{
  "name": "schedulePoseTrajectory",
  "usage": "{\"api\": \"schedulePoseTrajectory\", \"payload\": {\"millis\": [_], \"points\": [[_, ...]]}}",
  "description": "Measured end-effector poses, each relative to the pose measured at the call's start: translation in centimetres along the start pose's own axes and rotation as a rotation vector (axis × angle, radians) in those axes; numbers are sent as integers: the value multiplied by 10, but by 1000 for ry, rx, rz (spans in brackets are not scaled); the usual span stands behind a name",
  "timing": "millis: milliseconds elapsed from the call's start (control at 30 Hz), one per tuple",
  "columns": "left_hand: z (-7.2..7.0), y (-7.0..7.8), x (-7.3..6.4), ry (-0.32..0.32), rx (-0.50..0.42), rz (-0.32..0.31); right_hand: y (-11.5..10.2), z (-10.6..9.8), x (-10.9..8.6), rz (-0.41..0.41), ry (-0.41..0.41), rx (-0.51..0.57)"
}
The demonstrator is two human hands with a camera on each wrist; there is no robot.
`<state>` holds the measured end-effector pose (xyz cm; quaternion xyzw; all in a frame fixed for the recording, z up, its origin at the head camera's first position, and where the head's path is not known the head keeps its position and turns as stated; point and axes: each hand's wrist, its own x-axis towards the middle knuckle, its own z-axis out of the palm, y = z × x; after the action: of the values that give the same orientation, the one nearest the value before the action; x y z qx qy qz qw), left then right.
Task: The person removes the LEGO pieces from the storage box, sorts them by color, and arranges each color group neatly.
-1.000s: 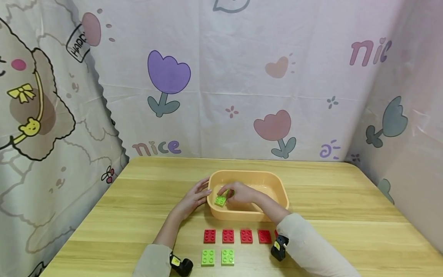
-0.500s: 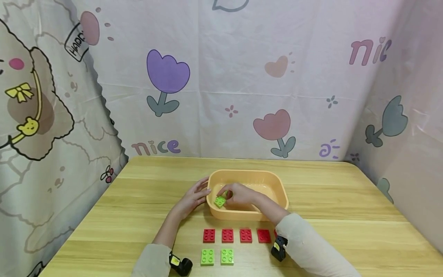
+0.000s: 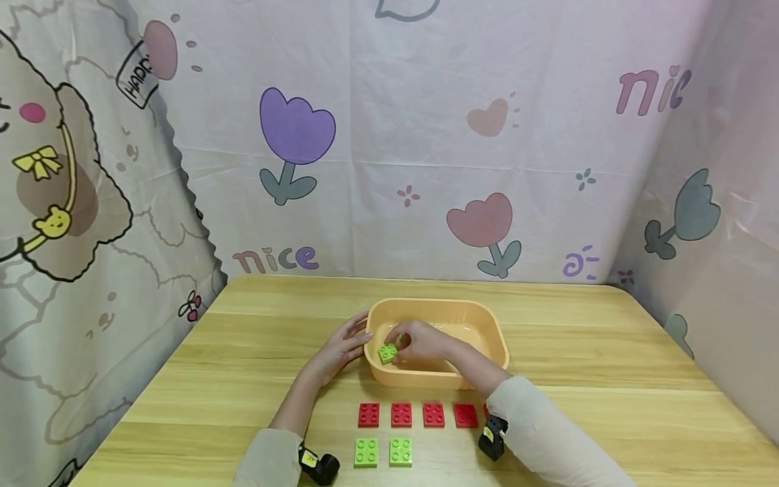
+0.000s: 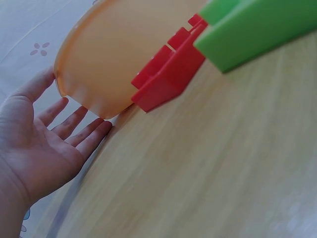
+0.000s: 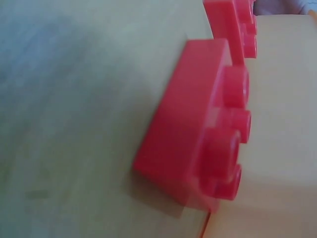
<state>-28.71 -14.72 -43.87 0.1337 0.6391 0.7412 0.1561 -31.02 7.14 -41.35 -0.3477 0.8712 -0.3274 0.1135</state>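
Note:
A shallow orange bin (image 3: 475,375) stands on the table. My left hand (image 3: 333,352) rests on its left side, fingers stretched along the outer wall; the left wrist view shows the same hand (image 4: 47,141) with fingertips at the bin's wall (image 4: 114,54). My right hand (image 3: 426,340) reaches down into the left part of the bin, its fingers bent around a green toy brick (image 3: 387,353) with studs on top. Another bit of green shows between thumb and forefinger, mostly hidden by the hand. In the right wrist view that hand is out of sight.
In front of the bin lies a row of red bricks (image 3: 401,414), the rightmost partly behind the right wrist camera (image 3: 491,436). Two green bricks (image 3: 366,452) sit nearer the front edge. A large red brick (image 5: 173,114) fills the middle of the right wrist view. Printed cloth hangs behind the table.
The green brick at my right fingers has turned a little inside the bin, and the fingers have shifted slightly with it. My left hand and the bin stay in place.

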Motion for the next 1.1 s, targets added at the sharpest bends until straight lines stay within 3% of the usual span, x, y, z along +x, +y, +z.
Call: {"api": "schedulePoseTrajectory", "payload": {"millis": [367, 600, 1100], "points": [[0, -2, 1, 5, -17, 0, 0, -4, -2, 6, 37, -48], [-1, -2, 2, 0, -13, 3, -9, -11, -6, -42, 86, -57], [-2, -3, 3, 2, -2, 1, -17, -17, -37, -62, 179, -57]]}}
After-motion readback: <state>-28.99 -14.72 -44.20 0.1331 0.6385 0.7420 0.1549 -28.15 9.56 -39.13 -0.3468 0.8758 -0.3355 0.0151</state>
